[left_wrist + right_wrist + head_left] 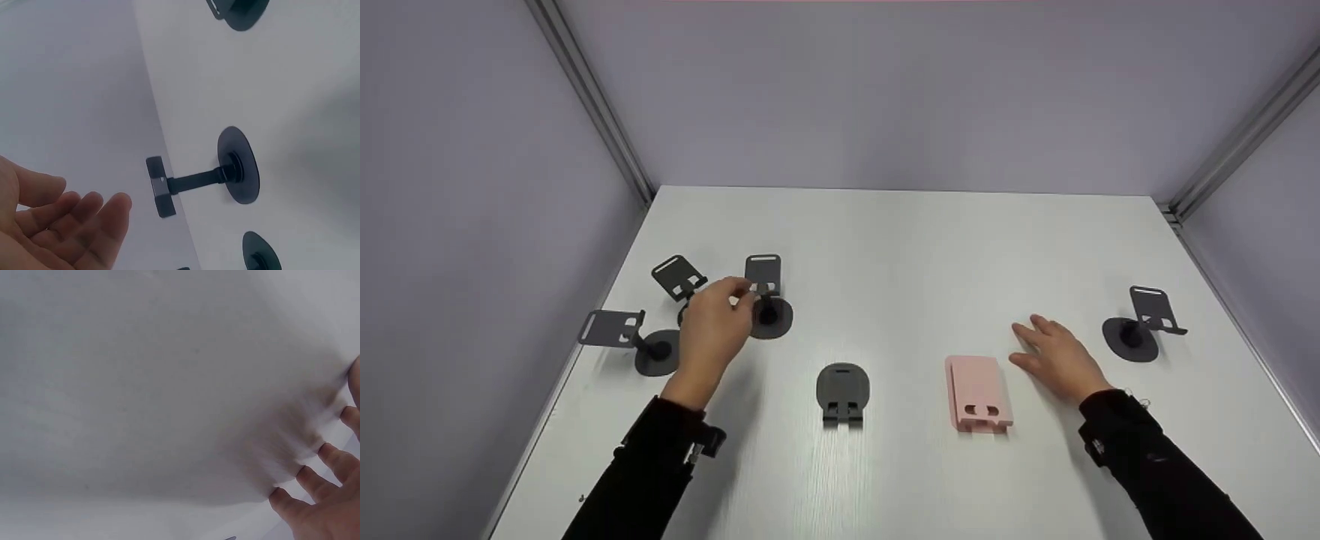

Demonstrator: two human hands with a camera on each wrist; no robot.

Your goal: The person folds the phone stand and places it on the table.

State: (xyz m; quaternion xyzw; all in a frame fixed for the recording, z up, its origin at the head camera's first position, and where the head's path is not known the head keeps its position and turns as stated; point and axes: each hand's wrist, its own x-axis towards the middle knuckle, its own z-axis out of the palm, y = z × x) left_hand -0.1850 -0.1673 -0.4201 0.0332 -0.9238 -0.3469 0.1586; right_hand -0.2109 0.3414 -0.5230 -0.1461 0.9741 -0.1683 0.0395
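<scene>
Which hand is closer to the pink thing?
Right. The right hand is just right of the pink thing; the left hand is farther away, to its left.

Left hand (712, 322) loosely curled, holding nothing; right hand (1056, 361) lower-palmed, fingers (315, 484) spread; both forearms (641, 472) stretched forward.

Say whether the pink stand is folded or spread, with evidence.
Folded: the pink stand lies compact, its plates together; the far-right dark stand has its plate raised off its base.

Smooth, pale lilac-grey walls (885, 90) enclose a white, faintly grained bench (900, 270) on three sides. Grey metal posts (598, 105) line the corners. Light leaves a soft sheen on the bench.
</scene>
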